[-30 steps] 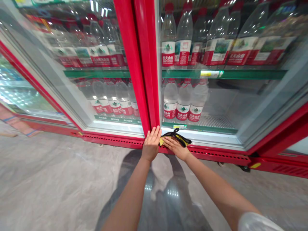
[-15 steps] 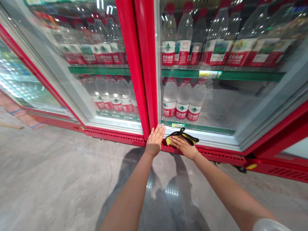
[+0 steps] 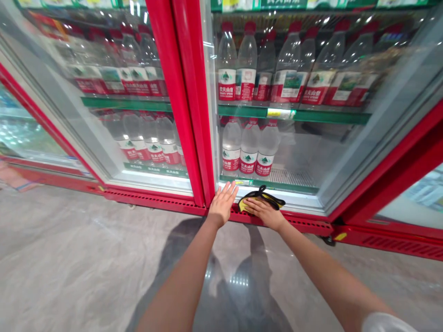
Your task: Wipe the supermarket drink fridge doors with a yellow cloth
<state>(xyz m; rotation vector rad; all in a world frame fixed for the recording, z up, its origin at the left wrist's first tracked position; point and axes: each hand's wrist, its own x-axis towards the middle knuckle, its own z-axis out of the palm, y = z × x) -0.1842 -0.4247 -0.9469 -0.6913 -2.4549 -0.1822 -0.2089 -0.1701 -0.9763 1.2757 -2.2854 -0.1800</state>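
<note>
My left hand [image 3: 222,203] lies with its fingers stretched out on the bottom corner of the red and silver door frame [image 3: 199,110] of a glass-fronted drinks fridge. My right hand [image 3: 265,213] holds a yellow cleaning cloth [image 3: 242,205] with black edging and a black loop. Its fingers press the cloth against the lower door frame, just above the red vented base [image 3: 301,225]. Part of the cloth is hidden under the hand. Behind the glass, three water bottles [image 3: 248,147] with red and white labels stand on the bottom shelf, above my hands.
More water bottles [image 3: 226,64] fill the shelf above. To the left is another glass door with bottles [image 3: 155,143] behind it. A further red-framed fridge [image 3: 391,235] adjoins on the right. Grey, shiny floor [image 3: 86,258] lies below, with a dark shadow on it.
The view has shifted, so the fridge appears further left and slightly lower. Both hands, the right with the cloth, have moved a little to the right along the lower frame.
</note>
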